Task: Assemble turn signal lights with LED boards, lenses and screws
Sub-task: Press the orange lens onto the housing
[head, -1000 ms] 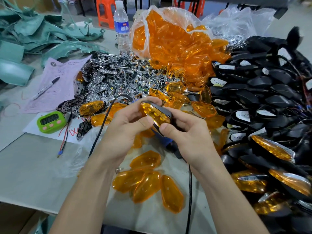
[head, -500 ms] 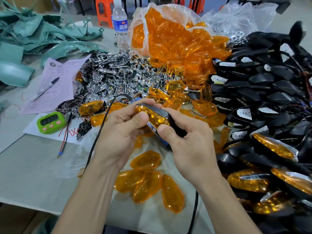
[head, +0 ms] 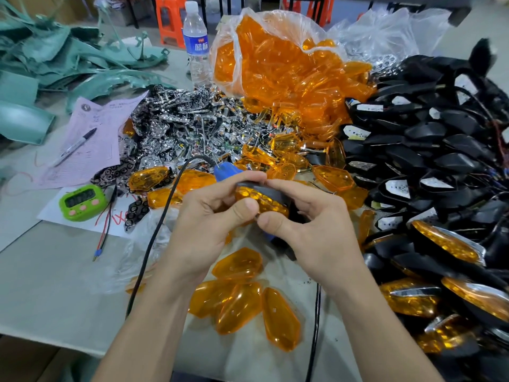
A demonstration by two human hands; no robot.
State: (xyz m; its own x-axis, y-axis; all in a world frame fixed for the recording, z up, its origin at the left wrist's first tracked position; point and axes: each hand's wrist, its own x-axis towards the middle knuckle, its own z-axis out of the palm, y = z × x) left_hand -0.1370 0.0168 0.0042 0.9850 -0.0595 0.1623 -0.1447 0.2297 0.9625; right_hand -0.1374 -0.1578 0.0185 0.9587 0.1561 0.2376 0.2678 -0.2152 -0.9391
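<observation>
Up and to the left of the fingers is a big heap of shiny LED boards [head: 187, 133], not used yet. The left hand [head: 203, 227] grips one turn signal light [head: 261, 199], with its thumb pressing on the orange lens. The right hand [head: 316, 230] pinches the other end, its fingers curled round the black shell. The lens sits on the shell, so I think it is being pushed into place. I see no screw going in yet. Just behind the fingers lies a blue tool [head: 224, 172] with a black cord. Below the fingers are four loose lenses [head: 239, 299]. Right of the fingers are many empty black shells [head: 427, 139] and a few finished lights [head: 446, 241]. Lots is left to do.
</observation>
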